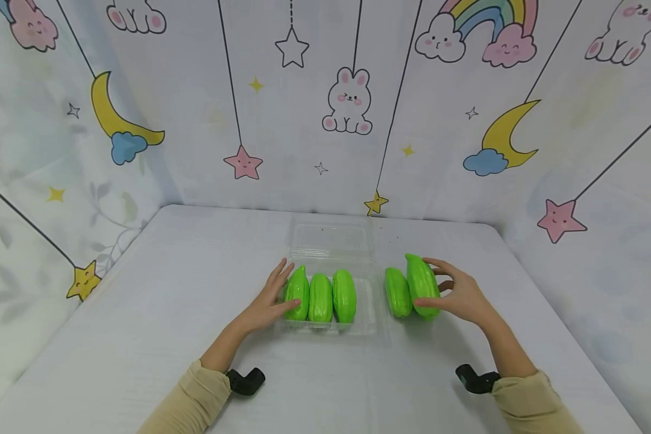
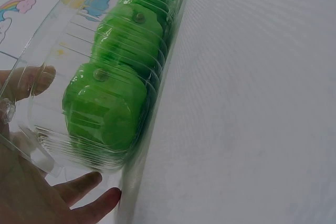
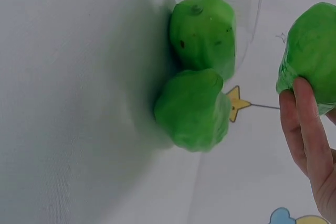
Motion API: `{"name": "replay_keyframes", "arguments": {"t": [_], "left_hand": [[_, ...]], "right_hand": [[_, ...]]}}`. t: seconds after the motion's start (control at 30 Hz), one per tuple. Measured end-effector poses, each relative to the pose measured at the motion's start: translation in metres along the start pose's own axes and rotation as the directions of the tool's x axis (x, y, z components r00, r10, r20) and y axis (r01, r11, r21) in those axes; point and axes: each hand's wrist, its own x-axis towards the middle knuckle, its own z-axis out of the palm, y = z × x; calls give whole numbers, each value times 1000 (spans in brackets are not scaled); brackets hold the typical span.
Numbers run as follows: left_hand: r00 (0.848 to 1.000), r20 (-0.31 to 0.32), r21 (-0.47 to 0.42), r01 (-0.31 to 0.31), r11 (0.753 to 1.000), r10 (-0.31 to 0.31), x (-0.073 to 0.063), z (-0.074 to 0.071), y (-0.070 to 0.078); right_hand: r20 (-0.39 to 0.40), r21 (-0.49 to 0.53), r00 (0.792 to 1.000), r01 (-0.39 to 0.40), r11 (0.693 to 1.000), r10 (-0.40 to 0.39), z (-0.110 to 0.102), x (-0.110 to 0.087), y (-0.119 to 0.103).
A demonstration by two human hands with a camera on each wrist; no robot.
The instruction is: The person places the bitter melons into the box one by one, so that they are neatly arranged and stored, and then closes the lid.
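Note:
Three bright green, ridged gourds [image 1: 320,298] lie side by side in a clear plastic clamshell box [image 1: 366,310]. My left hand [image 1: 271,298] rests at the box's left side with its fingers spread, the thumb reaching over the leftmost gourd [image 1: 298,289]. The left wrist view has the fingers beside the box's clear end wall [image 2: 52,161]. My right hand [image 1: 458,295] holds a gourd [image 1: 422,283] between thumb and fingers, raised off the table. Below it, the right wrist view gives two more gourds lying together, one nearer the box [image 3: 205,35] and one beside it [image 3: 191,108].
The box's clear lid [image 1: 331,241] lies folded back toward the wall. A white table [image 1: 195,259] carries everything, with a cartoon-printed backdrop [image 1: 293,120] behind it. Black wrist mounts [image 1: 246,381] sit on both forearms.

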Motion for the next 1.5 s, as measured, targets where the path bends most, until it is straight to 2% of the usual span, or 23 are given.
{"name": "replay_keyframes", "arguments": {"t": [0.77, 1.17, 1.5], "left_hand": [[1000, 1, 1, -12, 1000, 12, -1, -1, -1], [1000, 8, -3, -14, 1000, 14, -1, -1, 0], [1000, 7, -4, -20, 1000, 20, 0, 0, -2]], "right_hand": [[20, 98, 999, 23, 995, -25, 33, 21, -31], [33, 90, 998, 55, 994, -58, 53, 27, -47], [33, 94, 996, 77, 993, -81, 64, 29, -51]]}}
